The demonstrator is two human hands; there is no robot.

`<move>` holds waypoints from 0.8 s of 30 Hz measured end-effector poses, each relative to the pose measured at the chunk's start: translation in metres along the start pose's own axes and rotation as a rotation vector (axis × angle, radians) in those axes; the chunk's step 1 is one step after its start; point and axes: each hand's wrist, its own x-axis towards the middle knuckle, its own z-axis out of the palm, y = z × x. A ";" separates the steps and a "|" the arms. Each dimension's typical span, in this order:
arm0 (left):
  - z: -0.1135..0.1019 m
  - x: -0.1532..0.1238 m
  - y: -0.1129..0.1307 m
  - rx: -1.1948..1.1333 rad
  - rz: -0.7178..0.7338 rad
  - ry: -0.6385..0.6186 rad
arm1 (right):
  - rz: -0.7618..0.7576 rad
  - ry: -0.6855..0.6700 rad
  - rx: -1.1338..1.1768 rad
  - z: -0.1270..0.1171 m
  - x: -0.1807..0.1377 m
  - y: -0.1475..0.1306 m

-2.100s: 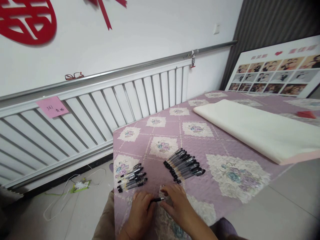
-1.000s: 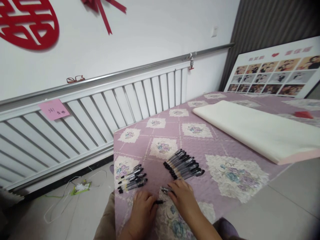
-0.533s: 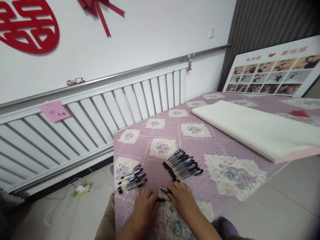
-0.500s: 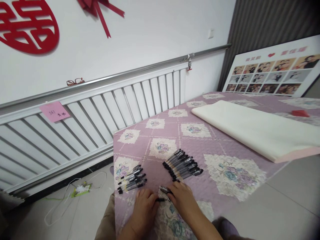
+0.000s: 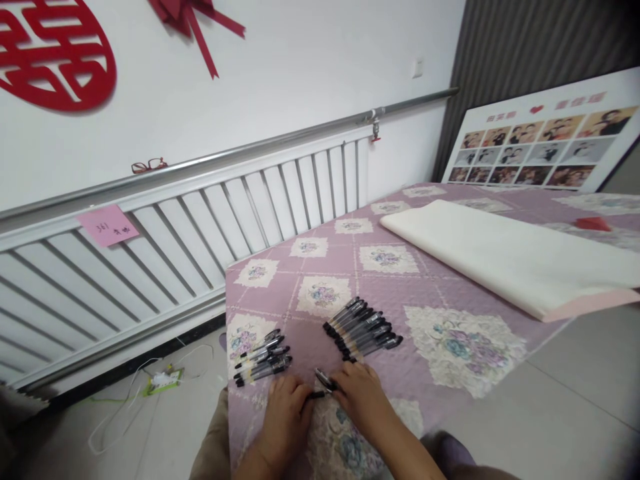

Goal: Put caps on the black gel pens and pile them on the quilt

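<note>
My left hand is closed around a pen, whose dark end sticks out to the right past my fingers. Most of that pen is hidden by the hand. Just right of it, my right hand pinches a black pen cap with a shiny clip, tilted up to the left. A small group of clear-barrelled black pens lies left of my hands. Beyond my right hand, a larger row of similar pens lies side by side, slanting up to the right.
A purple floral cloth covers the table. A folded cream sheet and a red paper piece lie on its right part. A white radiator runs along the wall. A photo board leans behind. A power strip sits on the floor.
The pen cap in my right hand has turned, with its clip now showing more. Both hands stay close together, and the whole view has shifted slightly.
</note>
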 end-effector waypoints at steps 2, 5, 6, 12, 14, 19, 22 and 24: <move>0.001 -0.001 -0.001 0.009 -0.004 0.014 | -0.022 -0.003 -0.003 0.000 0.002 -0.001; 0.002 -0.002 -0.002 0.012 -0.025 0.008 | -0.041 -0.007 -0.010 0.001 0.003 -0.002; 0.002 -0.002 -0.003 0.009 -0.033 0.006 | -0.049 -0.008 -0.011 0.001 0.003 -0.003; 0.003 -0.003 0.001 0.017 -0.025 0.034 | -0.083 0.004 0.031 0.001 0.001 0.001; 0.004 0.001 0.007 0.021 0.003 0.027 | -0.080 0.021 0.076 0.000 0.000 0.005; 0.007 0.018 0.024 0.016 0.029 -0.008 | -0.060 0.050 0.112 0.000 -0.001 0.013; 0.011 0.028 0.029 0.026 0.056 -0.064 | -0.057 0.062 0.106 0.000 0.000 0.014; 0.016 0.031 0.028 0.034 0.073 -0.095 | -0.060 0.060 0.111 0.000 0.000 0.013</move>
